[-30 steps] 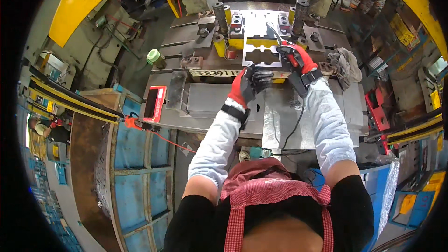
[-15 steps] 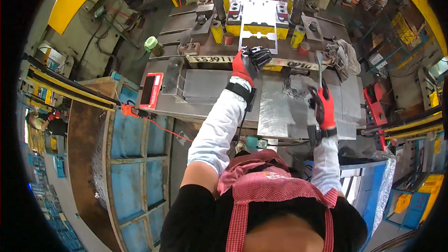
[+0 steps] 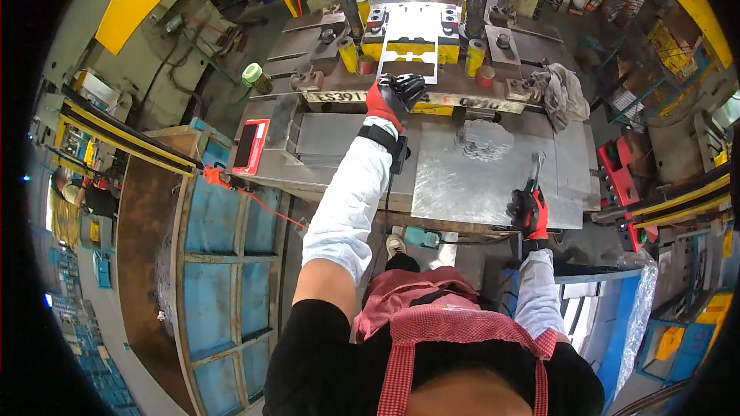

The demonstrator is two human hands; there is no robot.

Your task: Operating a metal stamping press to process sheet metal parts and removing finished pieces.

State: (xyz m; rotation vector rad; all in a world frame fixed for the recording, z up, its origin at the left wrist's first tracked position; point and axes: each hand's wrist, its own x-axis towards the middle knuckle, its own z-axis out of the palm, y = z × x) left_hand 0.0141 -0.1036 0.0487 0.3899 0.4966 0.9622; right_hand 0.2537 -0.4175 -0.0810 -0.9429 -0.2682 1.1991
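My left hand (image 3: 401, 95), in a red and black glove, is at the near end of a bright sheet-metal strip (image 3: 411, 27) with cut-outs. Its fingers reach to the right, loosely apart; any contact beneath them is hidden. The strip lies on a press die between yellow posts (image 3: 475, 57). My right hand (image 3: 529, 213), gloved alike, is closed around a metal wrench (image 3: 537, 168) whose head points away from me. This hand is over the near right part of a flat metal plate (image 3: 455, 185). Farther back on that plate sits a pile of thin grey metal pieces (image 3: 484, 140).
A grey rag (image 3: 565, 92) lies at the die's right end. On the left are a green-lidded jar (image 3: 253, 75), a red-framed dark panel (image 3: 250, 146) and an upright metal block (image 3: 286, 127). A blue-panelled bin (image 3: 208, 219) stands left of the bench; red plastic parts (image 3: 617, 173) are at right.
My right hand has drawn back toward me with the wrench, uncovering more of the metal pieces. My left hand stays at the strip's near end. The whole view has shifted slightly.
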